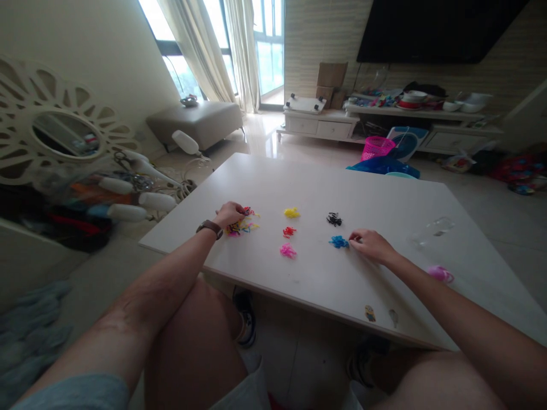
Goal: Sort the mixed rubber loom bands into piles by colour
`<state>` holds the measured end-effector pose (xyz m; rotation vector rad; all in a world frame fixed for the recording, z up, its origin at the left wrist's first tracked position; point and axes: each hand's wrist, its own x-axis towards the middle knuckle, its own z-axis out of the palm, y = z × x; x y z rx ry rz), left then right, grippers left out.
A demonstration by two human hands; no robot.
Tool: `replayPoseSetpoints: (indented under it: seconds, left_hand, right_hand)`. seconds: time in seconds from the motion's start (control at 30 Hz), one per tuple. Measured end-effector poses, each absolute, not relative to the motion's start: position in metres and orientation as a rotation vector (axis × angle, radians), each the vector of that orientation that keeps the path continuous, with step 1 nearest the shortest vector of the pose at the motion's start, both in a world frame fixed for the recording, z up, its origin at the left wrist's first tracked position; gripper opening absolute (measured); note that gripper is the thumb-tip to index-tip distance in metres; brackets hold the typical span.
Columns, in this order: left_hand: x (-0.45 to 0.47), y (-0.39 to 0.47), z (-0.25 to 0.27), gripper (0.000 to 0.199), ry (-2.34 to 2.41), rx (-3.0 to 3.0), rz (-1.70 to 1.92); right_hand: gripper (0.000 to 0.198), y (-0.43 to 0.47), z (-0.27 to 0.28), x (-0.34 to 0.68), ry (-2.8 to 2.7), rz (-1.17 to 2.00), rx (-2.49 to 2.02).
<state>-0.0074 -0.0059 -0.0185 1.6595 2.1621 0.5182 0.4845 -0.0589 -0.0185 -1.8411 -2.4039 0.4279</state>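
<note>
A mixed pile of small coloured bands (pixel 237 229) lies at the left of the white table (pixel 316 182). My left hand (pixel 231 213), with a watch on the wrist, reaches over it, fingers closed on some of the bands at its far side. Sorted by colour, small heaps lie further right: yellow bands (pixel 292 212), red bands (pixel 289 232), pink bands (pixel 288 250), black bands (pixel 334 218) and blue bands (pixel 339 242). Just right of the blue heap rests my right hand (pixel 371 246), fingertips pinched together; whatever they hold is too small to make out.
A clear plastic container (pixel 436 230) and a pink-purple bundle (pixel 440 274) lie at the table's right. Two stickers, one a yellow figure (pixel 370 313), are near the front edge. White lamp shades (pixel 158 201) stand close to the left edge. Beyond the table is a pink basket (pixel 378 148).
</note>
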Motion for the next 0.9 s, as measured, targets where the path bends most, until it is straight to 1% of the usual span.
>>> replayPoseSetpoints:
  seconds: [0.17,0.27,0.37,0.5,0.67,0.8,0.9]
  left_hand:
    - [0.000,-0.003,-0.016,0.006,2.207,1.629,0.477]
    - [0.000,-0.003,-0.014,0.005,2.211,1.612,0.475]
    - [-0.002,-0.003,-0.013,0.007,2.203,1.590,0.540]
    - [-0.009,0.000,-0.016,0.015,2.087,1.527,0.739]
    - [-0.011,0.003,-0.019,0.017,1.914,1.412,0.983]
    - [-0.012,0.001,-0.019,0.018,1.902,1.348,1.023]
    - [-0.015,0.001,-0.020,0.023,1.890,1.350,1.005]
  right_hand:
    - [0.022,-0.060,-0.016,0.483,-2.433,0.416,-1.835]
    - [0.022,-0.060,-0.016,0.483,-2.442,0.414,-1.827]
    - [0.022,-0.059,-0.017,0.483,-2.445,0.420,-1.817]
    - [0.021,-0.059,-0.017,0.482,-2.442,0.408,-1.817]
    - [0.021,-0.059,-0.018,0.483,-2.444,0.400,-1.813]
    - [0.022,-0.059,-0.019,0.483,-2.457,0.389,-1.798]
    - [0.023,-0.059,-0.019,0.483,-2.459,0.394,-1.788]
